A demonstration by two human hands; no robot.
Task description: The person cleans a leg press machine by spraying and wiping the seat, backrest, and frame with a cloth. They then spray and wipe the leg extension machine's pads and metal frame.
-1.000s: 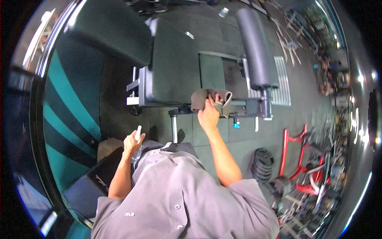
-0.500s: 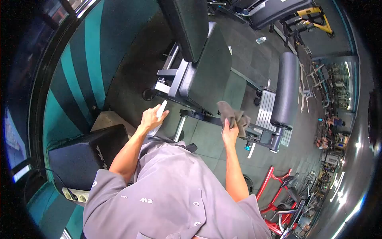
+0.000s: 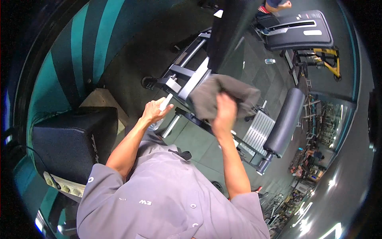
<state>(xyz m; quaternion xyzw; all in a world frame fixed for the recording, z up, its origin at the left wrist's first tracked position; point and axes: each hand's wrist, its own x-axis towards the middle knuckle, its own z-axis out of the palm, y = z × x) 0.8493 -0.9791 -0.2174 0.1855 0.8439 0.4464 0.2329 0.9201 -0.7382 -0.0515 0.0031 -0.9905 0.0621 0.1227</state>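
Note:
My left hand (image 3: 154, 111) is wrapped around a spray bottle with a white spray head (image 3: 166, 102) and a clear body (image 3: 155, 125), held beside the frame of a gym bench. My right hand (image 3: 225, 113), smeared by motion, has hold of a grey-brown cloth (image 3: 205, 95). The cloth is spread out over the bench seat and hides most of it. Behind it rises the bench's dark backrest (image 3: 227, 36). A black padded roller (image 3: 284, 121) and a ribbed metal footplate (image 3: 258, 133) are at the bench's right end.
A black box-shaped pad (image 3: 75, 139) stands close on my left by the striped wall (image 3: 79, 44). A clear bottle (image 3: 270, 61) lies on the floor farther off. At the top right, a person (image 3: 274, 6) is beside another exercise machine (image 3: 300, 32).
My right hand has moved up and left with the cloth, which is now unfolded over the seat. My left hand still grips the spray bottle. The view has turned somewhat.

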